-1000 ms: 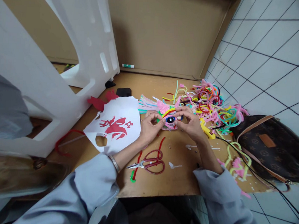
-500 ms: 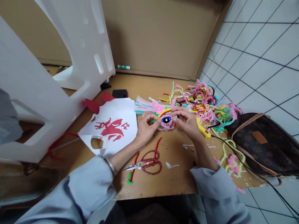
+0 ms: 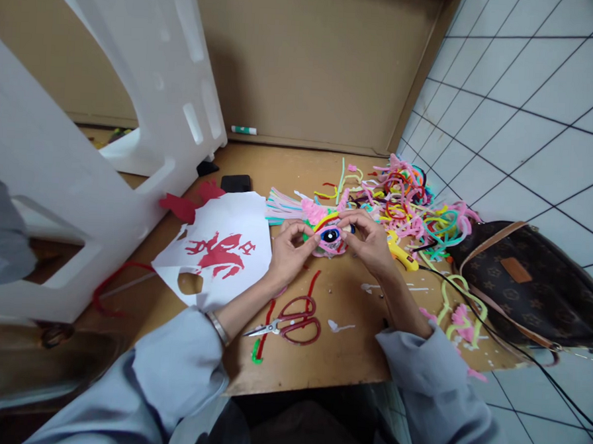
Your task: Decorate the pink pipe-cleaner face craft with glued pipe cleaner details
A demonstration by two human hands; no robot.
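Grip little changed, so same close work on fuzzy craft piece (image 3: 315, 212), mid-surface (image 3: 333, 366). My left hand (image 3: 289, 253) pinches near edge of eye (image 3: 331, 236); right hand (image 3: 373, 247) part-curled, hold unclear. Scissors (image 3: 298, 320) at seven o'clock.

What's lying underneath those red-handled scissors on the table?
Beneath the red-handled metal scissors, one red fuzzy strip crosses under the blades and another reaches under the handles, above the brown tabletop. What the scissors cover directly is hidden.
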